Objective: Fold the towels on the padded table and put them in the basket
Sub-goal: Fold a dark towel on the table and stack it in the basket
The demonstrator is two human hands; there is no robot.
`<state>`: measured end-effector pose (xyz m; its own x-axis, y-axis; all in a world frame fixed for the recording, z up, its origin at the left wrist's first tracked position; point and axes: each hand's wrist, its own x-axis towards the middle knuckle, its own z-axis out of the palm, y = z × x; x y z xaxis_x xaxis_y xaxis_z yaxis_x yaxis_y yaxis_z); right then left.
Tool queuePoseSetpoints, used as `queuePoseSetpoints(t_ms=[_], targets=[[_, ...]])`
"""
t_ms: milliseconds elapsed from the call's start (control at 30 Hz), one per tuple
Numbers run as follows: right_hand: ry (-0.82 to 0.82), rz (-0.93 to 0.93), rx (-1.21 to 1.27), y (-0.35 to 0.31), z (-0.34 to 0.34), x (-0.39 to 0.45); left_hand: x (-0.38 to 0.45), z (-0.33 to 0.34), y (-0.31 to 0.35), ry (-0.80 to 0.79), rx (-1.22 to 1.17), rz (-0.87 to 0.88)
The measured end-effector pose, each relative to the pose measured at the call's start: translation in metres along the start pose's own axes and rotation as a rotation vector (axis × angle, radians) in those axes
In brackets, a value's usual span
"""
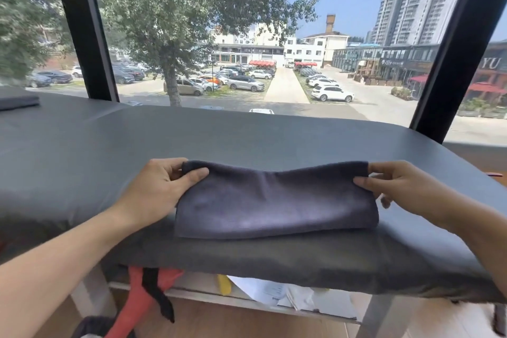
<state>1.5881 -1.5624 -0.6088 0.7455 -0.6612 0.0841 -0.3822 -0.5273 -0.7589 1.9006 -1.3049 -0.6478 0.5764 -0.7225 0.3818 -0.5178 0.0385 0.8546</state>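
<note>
Towel, dark grey and already doubled over, lay on the near part of the padded table, straight ahead of the person and between the two hands. Its long axis ran left to right, across the person's front, with the near folded edge resting flat on the table and the far edge lifted off it, sagging a little in the middle. The left hand pinched the far left corner, thumb on top and fingers curled behind the cloth. The right hand pinched the far right corner in the same way. Each hand sat at one short end of the towel, so neither was nearer than the other; the cloth hung evenly between them. Judging by this, the next fold would bring the raised far edge toward the person or one end across to the other. Another folded dark cloth lay well apart at the far left of the table. No basket showed in this view.
</note>
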Motion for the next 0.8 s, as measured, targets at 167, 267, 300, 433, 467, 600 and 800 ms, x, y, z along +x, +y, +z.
queuePoseSetpoints(t_ms=[167, 267, 300, 433, 467, 600, 800], targets=[[0.068, 0.094, -0.004, -0.002, 0.008, 0.046, 0.044, 0.005, -0.018, 0.054, 0.137, -0.040], [0.067, 0.154, -0.071, 0.010, 0.025, 0.068, 0.060, 0.005, -0.035, 0.026, 0.221, -0.121], [0.078, 0.161, -0.104, 0.017, 0.030, 0.074, 0.062, 0.005, -0.041, 0.014, 0.244, -0.152], [0.103, 0.179, -0.157, 0.029, 0.034, 0.089, 0.065, 0.004, -0.053, -0.028, 0.221, -0.230], [0.105, 0.183, -0.179, 0.028, 0.034, 0.090, 0.067, 0.003, -0.053, -0.039, 0.225, -0.236], [0.136, 0.184, -0.230, 0.027, 0.037, 0.098, 0.069, 0.003, -0.049, -0.028, 0.253, -0.240], [0.190, 0.186, -0.329, 0.028, 0.041, 0.105, 0.073, 0.007, -0.046, -0.070, 0.410, -0.233]])
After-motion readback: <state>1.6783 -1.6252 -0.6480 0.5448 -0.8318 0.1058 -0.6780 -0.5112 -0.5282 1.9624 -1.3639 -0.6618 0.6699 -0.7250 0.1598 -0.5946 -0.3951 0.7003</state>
